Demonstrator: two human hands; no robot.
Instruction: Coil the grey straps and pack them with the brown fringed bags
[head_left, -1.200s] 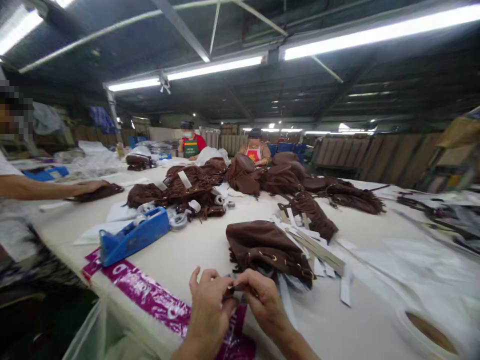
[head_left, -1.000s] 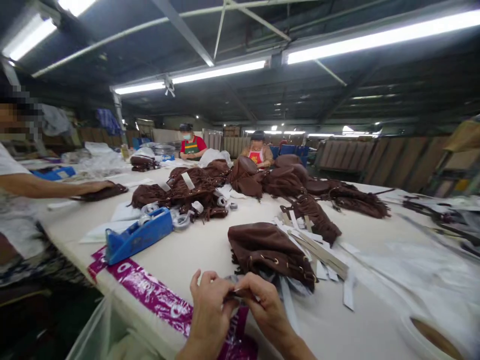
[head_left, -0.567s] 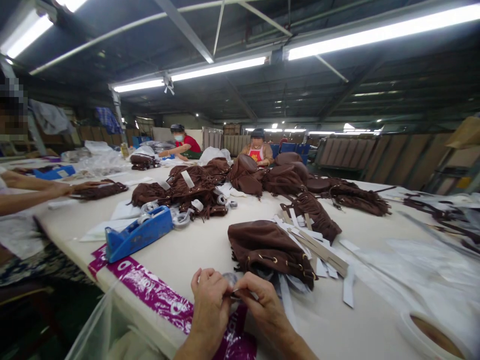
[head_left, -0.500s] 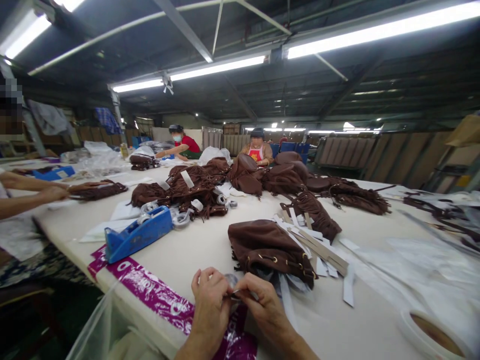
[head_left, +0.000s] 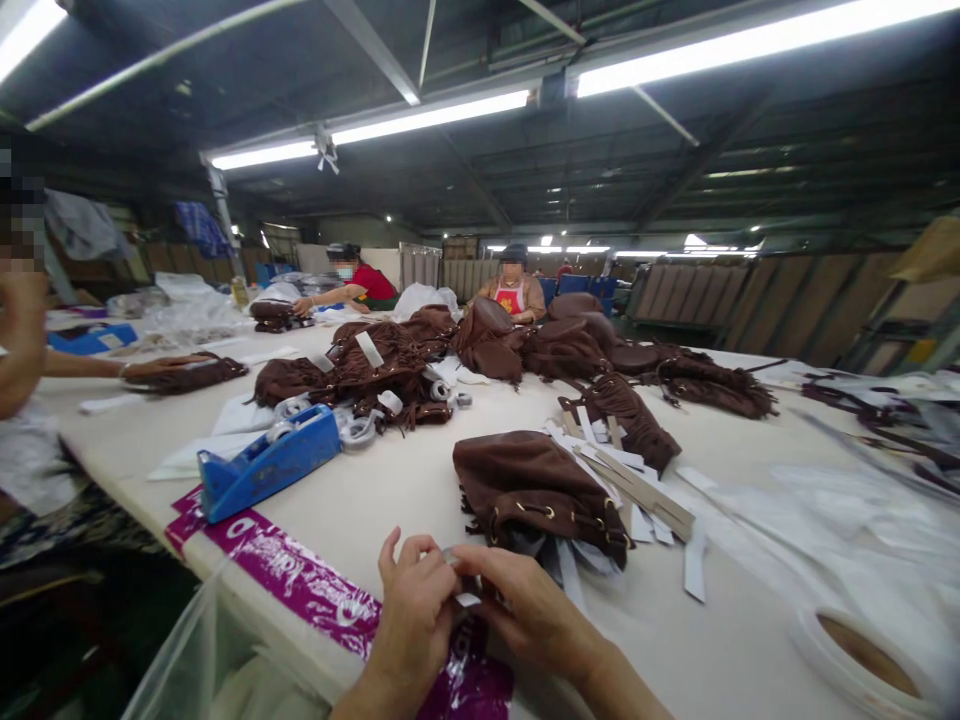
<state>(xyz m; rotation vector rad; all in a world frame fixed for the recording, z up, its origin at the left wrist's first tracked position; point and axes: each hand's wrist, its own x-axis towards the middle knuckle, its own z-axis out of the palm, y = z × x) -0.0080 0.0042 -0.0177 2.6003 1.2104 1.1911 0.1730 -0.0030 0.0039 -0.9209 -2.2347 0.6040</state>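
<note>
At the near table edge, my left hand (head_left: 415, 605) and my right hand (head_left: 525, 610) meet with fingers bent and pinched together. Between them is something small, dark and shiny with a whitish bit (head_left: 467, 600); the fingers hide most of it. Below lies a purple printed plastic sheet (head_left: 300, 572). Just beyond my hands rests a dark brown drawstring bag (head_left: 525, 480) with gold eyelets and fringe, clear plastic showing at its mouth. Grey and white strips (head_left: 637, 480) are piled beside it, against another brown bag (head_left: 626, 420).
A blue tape dispenser (head_left: 270, 465) stands to the left, near loose tape rolls (head_left: 360, 430). Brown fringed bags (head_left: 382, 370) heap across the table's middle. A large white roll (head_left: 862, 660) lies at lower right. Co-workers sit at the left (head_left: 30, 430) and far side.
My hands stay together, but the right fingers have shifted over the small thing and a whitish bit now shows. The left co-worker's one arm has lifted toward the head.
</note>
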